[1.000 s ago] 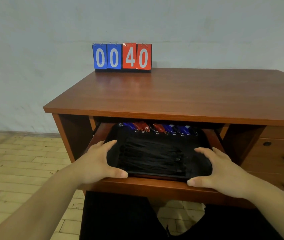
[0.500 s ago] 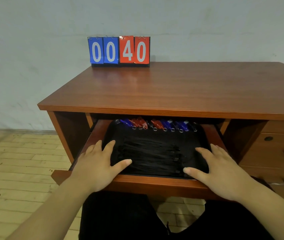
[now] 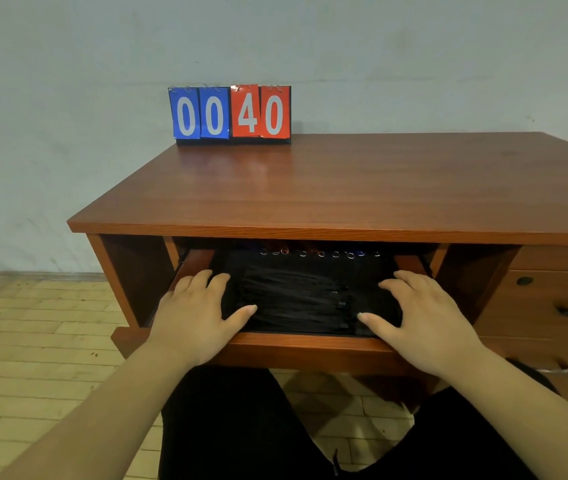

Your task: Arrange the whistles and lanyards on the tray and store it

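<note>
Resting left hand and right hand on near corners of tray, both spread flat, gripping nothing. Probably seating it square in open drawer under bench (whistles at back, lanyards mid-tray).

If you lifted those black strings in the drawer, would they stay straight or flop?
Probably flop: the lanyards look like thin cords lying flat in a bunch on the tray. They seem light for their length, and may tangle, since many lie packed close together.
</note>
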### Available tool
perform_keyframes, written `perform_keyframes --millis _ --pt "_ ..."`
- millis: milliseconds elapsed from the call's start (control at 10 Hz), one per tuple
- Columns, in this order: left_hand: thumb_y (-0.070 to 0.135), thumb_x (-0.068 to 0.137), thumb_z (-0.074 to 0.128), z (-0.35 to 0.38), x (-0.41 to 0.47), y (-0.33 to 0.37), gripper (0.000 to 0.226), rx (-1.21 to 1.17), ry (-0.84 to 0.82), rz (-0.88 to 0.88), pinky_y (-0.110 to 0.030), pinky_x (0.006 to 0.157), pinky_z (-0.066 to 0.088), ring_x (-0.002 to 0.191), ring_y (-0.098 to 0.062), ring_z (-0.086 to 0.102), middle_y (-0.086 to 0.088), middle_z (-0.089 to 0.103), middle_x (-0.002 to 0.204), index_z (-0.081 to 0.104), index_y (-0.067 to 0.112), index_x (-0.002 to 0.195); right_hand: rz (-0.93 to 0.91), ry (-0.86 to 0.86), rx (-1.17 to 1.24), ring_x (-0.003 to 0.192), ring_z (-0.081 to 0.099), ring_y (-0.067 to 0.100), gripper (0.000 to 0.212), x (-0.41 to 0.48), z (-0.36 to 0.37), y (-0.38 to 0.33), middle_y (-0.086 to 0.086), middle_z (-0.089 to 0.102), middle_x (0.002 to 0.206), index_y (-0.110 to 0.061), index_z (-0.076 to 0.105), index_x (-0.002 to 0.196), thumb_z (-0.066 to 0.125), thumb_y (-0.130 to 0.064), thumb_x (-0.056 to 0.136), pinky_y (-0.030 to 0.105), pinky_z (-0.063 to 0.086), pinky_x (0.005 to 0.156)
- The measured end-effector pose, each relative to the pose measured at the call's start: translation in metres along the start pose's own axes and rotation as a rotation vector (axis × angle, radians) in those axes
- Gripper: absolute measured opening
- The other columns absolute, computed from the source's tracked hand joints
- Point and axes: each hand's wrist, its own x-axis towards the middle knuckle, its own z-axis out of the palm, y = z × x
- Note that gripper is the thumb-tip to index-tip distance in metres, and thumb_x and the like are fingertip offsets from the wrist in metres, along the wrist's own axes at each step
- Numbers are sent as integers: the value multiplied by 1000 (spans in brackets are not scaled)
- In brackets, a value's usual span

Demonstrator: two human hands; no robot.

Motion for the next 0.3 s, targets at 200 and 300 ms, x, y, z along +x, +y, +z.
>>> perform_keyframes --millis 200,300 --pt "77 88 35 -6 10 14 81 -8 164 158 -46 109 42 141 -26 43 -3 47 150 48 24 147 -124 159 -73 145 33 24 73 15 -1 -1 1 43 151 -28 56 138 51 -76 83 45 34 116" --pt "72 89 40 -8 26 25 75 -32 194 217 -46 111 40 141 -25 41 -3 47 149 50 23 145 -181 207 -77 148 30 28 70 28 2 -3 4 40 154 -25 57 136 54 -71 84 49 31 118"
